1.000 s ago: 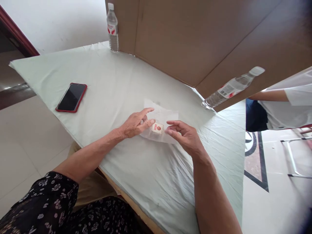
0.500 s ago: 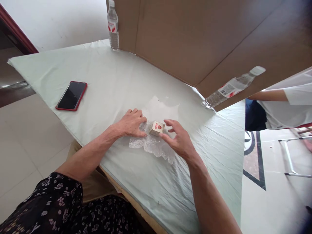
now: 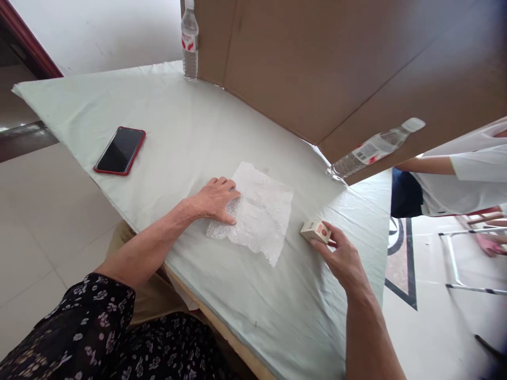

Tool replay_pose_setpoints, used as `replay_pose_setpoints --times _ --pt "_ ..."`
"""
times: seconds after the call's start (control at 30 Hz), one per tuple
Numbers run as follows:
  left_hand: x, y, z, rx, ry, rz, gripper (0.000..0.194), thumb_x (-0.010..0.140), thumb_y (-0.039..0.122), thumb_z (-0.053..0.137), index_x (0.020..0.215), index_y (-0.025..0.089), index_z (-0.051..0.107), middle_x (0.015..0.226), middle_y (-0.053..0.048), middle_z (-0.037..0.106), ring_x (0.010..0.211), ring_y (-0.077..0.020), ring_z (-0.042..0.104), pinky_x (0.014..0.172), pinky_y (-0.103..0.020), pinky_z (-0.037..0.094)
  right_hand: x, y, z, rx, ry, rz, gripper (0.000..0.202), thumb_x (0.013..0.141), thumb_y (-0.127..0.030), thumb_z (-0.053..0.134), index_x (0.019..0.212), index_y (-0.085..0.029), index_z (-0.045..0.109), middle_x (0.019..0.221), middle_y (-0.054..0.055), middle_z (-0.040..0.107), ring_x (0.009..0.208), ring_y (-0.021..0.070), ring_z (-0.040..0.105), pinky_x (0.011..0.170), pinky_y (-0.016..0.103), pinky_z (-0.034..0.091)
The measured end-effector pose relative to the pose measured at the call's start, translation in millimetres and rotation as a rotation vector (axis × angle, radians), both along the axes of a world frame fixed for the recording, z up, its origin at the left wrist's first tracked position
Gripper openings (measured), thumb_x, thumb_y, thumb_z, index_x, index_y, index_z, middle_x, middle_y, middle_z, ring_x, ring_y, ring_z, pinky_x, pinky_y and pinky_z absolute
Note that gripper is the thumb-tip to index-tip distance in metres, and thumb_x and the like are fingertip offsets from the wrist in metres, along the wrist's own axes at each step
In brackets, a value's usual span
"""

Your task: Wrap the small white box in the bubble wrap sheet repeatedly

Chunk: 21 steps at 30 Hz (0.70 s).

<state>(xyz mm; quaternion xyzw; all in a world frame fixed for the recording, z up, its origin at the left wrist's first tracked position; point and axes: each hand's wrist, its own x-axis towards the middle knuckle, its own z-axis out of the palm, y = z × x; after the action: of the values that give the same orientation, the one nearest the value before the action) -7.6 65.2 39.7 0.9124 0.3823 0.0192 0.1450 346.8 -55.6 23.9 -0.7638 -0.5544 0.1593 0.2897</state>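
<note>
A crinkled sheet of bubble wrap [image 3: 261, 211] lies spread on the pale green tablecloth [image 3: 170, 137]. My left hand [image 3: 217, 200] rests on its left edge, fingers and thumb spread apart. To the right of the sheet, my right hand [image 3: 336, 250] grips a small cream box [image 3: 316, 231] with red print between thumb and fingers. The box is tilted, close to the cloth; whether it touches the cloth I cannot tell.
A phone [image 3: 120, 151] in a red case lies at the left. Behind stands a large brown cardboard panel [image 3: 285, 63], with one water bottle [image 3: 190, 45] at its left and another bottle [image 3: 372, 150] at its right. A person in a white shirt [image 3: 471, 184] is at the far right.
My right hand has closed on the small box and carried it off the bubble wrap to the right. The sheet now lies flatter. My left hand has stayed at its edge.
</note>
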Motion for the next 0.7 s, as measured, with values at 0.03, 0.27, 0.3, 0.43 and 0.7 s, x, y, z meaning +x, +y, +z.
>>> replay_pose_setpoints --times 0.03,0.27,0.3,0.43,0.7 --pt "0 0 0.1 -0.001 -0.003 0.000 0.065 0.071 0.051 0.069 0.128 0.019 0.062 0.136 -0.018 0.053 0.123 -0.0361 0.046 0.103 -0.047 0.036 0 -3 0.8 0.033 -0.035 -0.007 0.070 0.068 -0.051 0.075 0.131 -0.023 0.061 0.124 0.015 0.069 0.108 0.0366 0.067 0.090 0.060 0.052" --pt "0 0 1.7 -0.030 -0.011 0.015 0.068 0.071 0.050 0.070 0.131 0.020 0.060 0.139 -0.017 0.052 0.127 -0.0373 0.044 0.106 -0.048 0.035 -79 9 14.4 0.248 -0.143 0.387 0.064 0.087 -0.053 0.064 0.143 -0.028 0.048 0.147 0.013 0.054 0.138 0.0318 0.048 0.111 0.056 0.042" --pt "0 0 1.8 -0.031 -0.005 0.018 0.068 0.071 0.051 0.070 0.131 0.020 0.060 0.140 -0.017 0.051 0.127 -0.0372 0.044 0.106 -0.049 0.034 -89 15 11.0 0.193 -0.173 0.482 0.071 0.085 -0.055 0.065 0.147 -0.028 0.044 0.151 0.013 0.050 0.142 0.0327 0.044 0.114 0.057 0.038" --pt "-3 4 1.2 -0.039 0.014 0.023 0.071 0.071 0.054 0.072 0.133 0.023 0.059 0.145 -0.015 0.048 0.130 -0.0358 0.041 0.110 -0.048 0.031 -96 32 -10.9 -0.030 -0.261 0.644 0.101 0.073 -0.066 0.073 0.155 -0.024 0.032 0.158 0.017 0.040 0.147 0.0389 0.035 0.117 0.061 0.032" --pt "-4 6 -3.3 -0.021 -0.064 0.015 0.065 0.074 0.051 0.071 0.131 0.022 0.060 0.144 -0.014 0.050 0.133 -0.0359 0.041 0.112 -0.050 0.031 -76 30 -22.6 -0.080 -0.307 0.714 0.109 0.074 -0.073 0.068 0.160 -0.026 0.020 0.163 0.014 0.032 0.151 0.0370 0.028 0.120 0.058 0.029"
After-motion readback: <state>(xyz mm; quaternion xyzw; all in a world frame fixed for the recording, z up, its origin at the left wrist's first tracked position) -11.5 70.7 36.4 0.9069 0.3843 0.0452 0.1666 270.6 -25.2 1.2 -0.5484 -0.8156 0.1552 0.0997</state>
